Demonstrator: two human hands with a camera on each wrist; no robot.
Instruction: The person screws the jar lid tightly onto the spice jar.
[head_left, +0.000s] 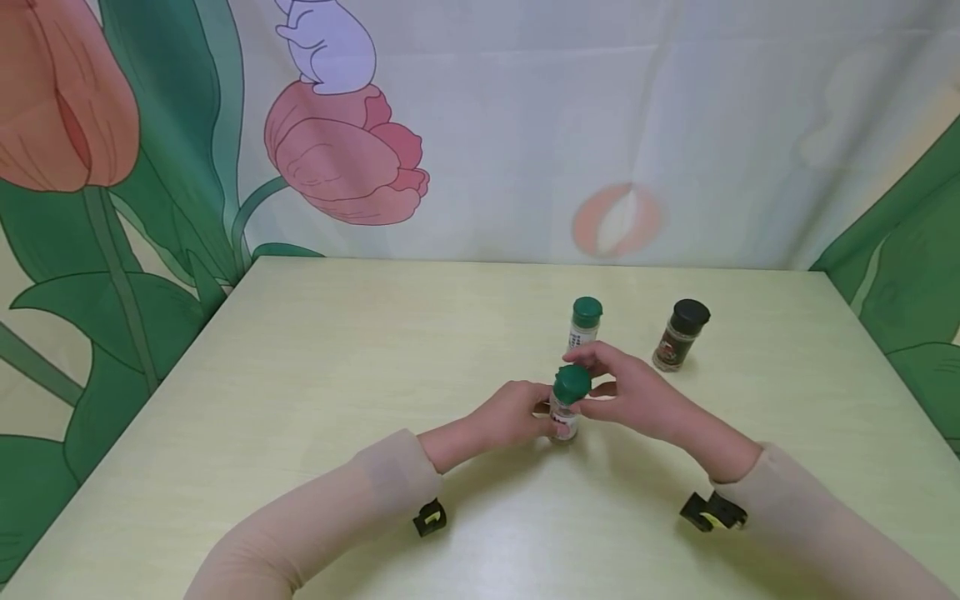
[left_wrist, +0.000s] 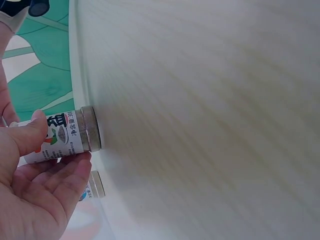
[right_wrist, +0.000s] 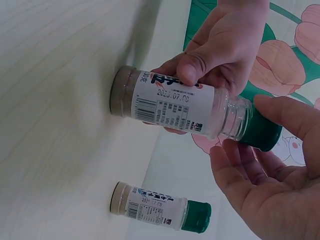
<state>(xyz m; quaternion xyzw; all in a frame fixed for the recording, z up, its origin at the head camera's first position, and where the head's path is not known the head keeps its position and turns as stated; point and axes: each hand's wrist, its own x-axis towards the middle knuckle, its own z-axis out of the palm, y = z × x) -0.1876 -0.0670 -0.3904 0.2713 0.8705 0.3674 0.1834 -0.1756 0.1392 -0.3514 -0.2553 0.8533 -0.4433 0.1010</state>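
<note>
My left hand (head_left: 517,412) grips a clear spice jar (right_wrist: 172,105) around its white label. Pale brown powder shows at the jar's bottom, and I cannot tell whether its base touches the table. On top is a green cap (head_left: 572,384), with the clear neck visible below it in the right wrist view. My right hand (head_left: 641,393) curls around this cap, thumb on one side and fingers on the other. Just behind the hands stands a second green-capped spice jar (right_wrist: 155,206), its lower part hidden in the head view.
A black-capped spice jar (head_left: 678,336) stands to the right of the other two on the pale wooden table (head_left: 337,358). A cloth printed with flowers (head_left: 345,158) hangs along the table's back edge. Small black devices (head_left: 430,517) sit at both wrists.
</note>
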